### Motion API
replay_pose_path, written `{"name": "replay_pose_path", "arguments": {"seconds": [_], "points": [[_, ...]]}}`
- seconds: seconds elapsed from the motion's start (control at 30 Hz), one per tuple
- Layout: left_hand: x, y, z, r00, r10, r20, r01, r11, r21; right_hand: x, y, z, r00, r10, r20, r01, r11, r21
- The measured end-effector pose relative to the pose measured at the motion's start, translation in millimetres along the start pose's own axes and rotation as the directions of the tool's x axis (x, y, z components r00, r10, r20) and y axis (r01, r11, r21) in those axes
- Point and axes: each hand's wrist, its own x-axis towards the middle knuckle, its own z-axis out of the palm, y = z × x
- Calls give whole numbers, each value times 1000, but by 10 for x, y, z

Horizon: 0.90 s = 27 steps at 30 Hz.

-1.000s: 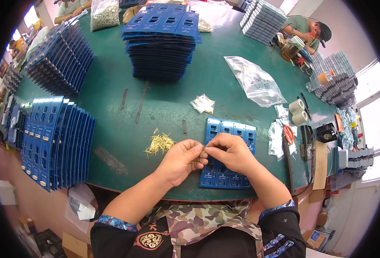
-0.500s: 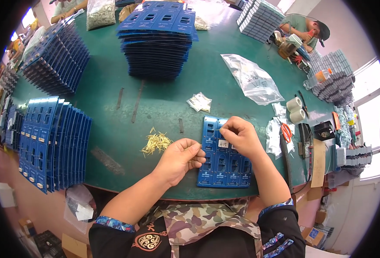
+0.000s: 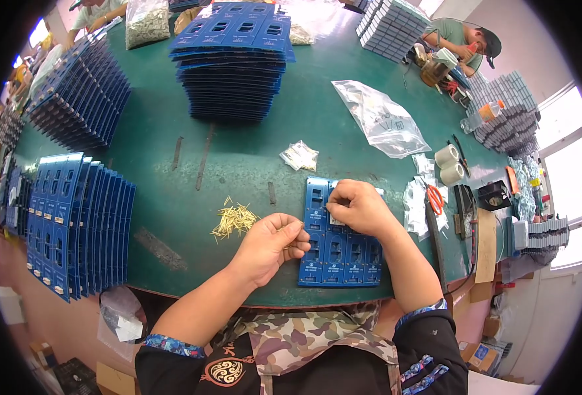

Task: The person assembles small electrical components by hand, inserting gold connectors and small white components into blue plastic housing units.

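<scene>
A blue circuit board panel [image 3: 340, 263] with several repeated sections lies flat near the table's front edge. My right hand [image 3: 362, 207] pinches over its upper part, fingertips at the board, covering part of a white label; a thin brass pin showed at these fingertips a moment ago and is now hidden by them. Beside the panel's left edge, my left hand [image 3: 271, 245] is curled with thumb against fingers; a little brass colour shows in it, mostly covered. A loose heap of thin brass pins [image 3: 235, 220] lies on the table left of that hand.
Tall stacks of blue boards stand at the back [image 3: 228, 79] and left [image 3: 80, 224]. Small plastic bags [image 3: 299, 156] and a large clear bag [image 3: 383, 122] lie beyond the panel. To the right are orange-handled scissors [image 3: 435, 199] and white rolls [image 3: 450, 164]. Another person [image 3: 458, 43] works at far right.
My right hand has moved slightly left and down, its fingertips now lower on the panel and over the white label. My left hand stays nearly in place. The whole view has shifted slightly.
</scene>
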Motion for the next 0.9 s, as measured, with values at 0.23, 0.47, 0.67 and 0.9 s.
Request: {"name": "replay_pose_path", "arguments": {"seconds": [0.23, 0.47, 0.67, 0.9], "points": [[-14, 4, 3, 1000, -1, 2, 0, 1000, 21, -1, 14, 18, 999, -42, -11, 42, 999, -12], [12, -4, -8, 1000, -3, 8, 3, 1000, 14, 26, -67, 21, 989, -148, -13, 143, 973, -183], [8, 12, -29, 1000, 11, 14, -12, 999, 30, -14, -117, -80, 954, -286, 97, 300, 871, -390], [1, 0, -33, 1000, -8, 12, 8, 1000, -1, -178, -77, -12, 936, -352, -29, 320, 879, -352]]}}
